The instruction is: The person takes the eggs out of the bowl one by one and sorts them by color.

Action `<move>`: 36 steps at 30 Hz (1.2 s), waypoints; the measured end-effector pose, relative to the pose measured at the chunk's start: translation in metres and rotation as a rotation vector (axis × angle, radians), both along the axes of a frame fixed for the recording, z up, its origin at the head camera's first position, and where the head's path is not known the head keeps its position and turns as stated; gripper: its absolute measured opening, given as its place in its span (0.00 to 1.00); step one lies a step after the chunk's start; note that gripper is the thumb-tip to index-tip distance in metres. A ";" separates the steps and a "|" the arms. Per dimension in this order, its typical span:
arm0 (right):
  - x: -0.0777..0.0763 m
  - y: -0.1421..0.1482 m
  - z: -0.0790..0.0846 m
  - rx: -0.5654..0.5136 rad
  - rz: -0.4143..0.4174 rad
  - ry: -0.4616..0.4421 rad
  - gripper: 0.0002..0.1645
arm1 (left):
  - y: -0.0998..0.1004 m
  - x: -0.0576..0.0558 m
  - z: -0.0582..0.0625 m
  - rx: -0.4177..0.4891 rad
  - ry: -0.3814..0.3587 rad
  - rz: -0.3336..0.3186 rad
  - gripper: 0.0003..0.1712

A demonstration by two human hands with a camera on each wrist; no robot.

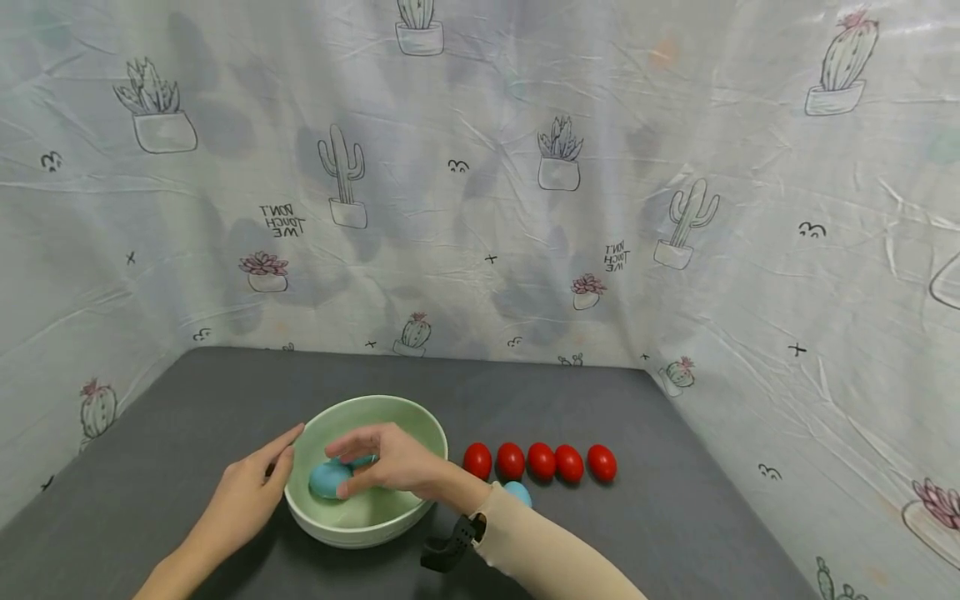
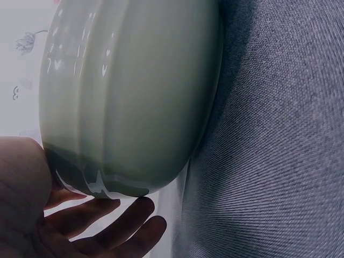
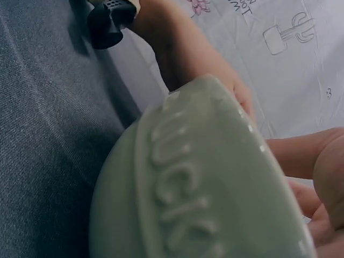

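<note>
A pale green bowl (image 1: 375, 527) stands on the grey table. My left hand (image 1: 251, 492) holds its left side, the fingers (image 2: 142, 207) against the outer wall in the left wrist view. Inside the bowl lie a blue egg (image 1: 327, 481) and another blue egg (image 1: 364, 460), the second partly hidden under my right hand (image 1: 397, 460). That hand reaches over the right rim with fingers spread and relaxed, the thumb tip right at the nearer egg. Raised letters run along the bowl's wall in the right wrist view.
Several red eggs, from the leftmost red egg (image 1: 477, 461) to the rightmost red egg (image 1: 602, 463), lie in a row right of the bowl. A blue egg (image 1: 519, 493) sits before them, partly behind the right forearm. A cactus-print curtain (image 1: 480, 208) surrounds the table (image 1: 600, 533).
</note>
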State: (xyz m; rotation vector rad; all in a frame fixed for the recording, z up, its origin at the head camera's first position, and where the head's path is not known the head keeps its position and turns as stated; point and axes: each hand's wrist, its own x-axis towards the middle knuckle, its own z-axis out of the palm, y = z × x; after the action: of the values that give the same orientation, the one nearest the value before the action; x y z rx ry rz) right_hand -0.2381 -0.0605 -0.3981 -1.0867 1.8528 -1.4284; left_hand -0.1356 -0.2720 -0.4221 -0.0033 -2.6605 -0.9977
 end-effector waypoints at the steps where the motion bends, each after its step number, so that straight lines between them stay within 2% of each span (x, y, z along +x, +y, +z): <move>1: 0.000 -0.001 0.000 0.013 -0.002 0.002 0.29 | 0.000 0.000 0.000 -0.007 0.007 -0.001 0.28; 8: 0.001 -0.003 0.000 0.081 0.004 -0.027 0.31 | -0.002 0.000 -0.001 -0.017 0.010 0.002 0.28; 17: 0.000 -0.012 -0.004 0.156 0.048 0.019 0.30 | -0.003 0.000 -0.002 -0.031 0.016 0.012 0.28; 23: 0.000 -0.011 -0.005 0.180 0.096 -0.036 0.30 | -0.002 -0.001 -0.001 -0.037 0.007 0.010 0.28; 36: 0.000 -0.010 -0.005 0.231 0.120 -0.027 0.31 | 0.000 -0.002 -0.001 -0.037 0.025 0.006 0.28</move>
State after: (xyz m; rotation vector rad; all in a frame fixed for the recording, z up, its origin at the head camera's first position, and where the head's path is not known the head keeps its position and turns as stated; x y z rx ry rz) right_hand -0.2377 -0.0706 -0.4030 -1.0393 1.8476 -1.1246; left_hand -0.1378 -0.2718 -0.4231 -0.0157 -2.6541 -0.9407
